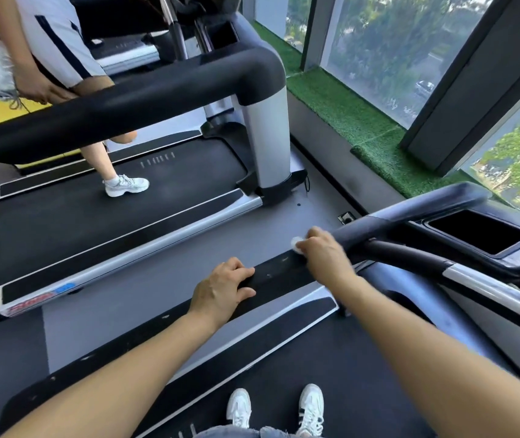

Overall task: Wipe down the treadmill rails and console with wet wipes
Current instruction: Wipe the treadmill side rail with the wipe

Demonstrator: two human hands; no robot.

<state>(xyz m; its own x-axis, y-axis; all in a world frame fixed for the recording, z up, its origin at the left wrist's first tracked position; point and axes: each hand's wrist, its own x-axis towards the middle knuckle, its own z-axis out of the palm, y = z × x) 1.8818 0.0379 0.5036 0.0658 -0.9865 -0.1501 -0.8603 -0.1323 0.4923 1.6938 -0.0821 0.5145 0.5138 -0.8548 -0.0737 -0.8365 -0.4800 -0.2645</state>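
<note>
White shoes (pixel 273 409) stand on the belt (pixel 331 368); left hand (pixel 222 290) grips the rail (pixel 280 275), right hand (pixel 321 251) pinches a wipe (pixel 296 243) there, beside grass-edged windows (pixel 378 42).

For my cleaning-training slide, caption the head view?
Right hand wipes the black side rail with a wet wipe while left hand grips it.
</note>
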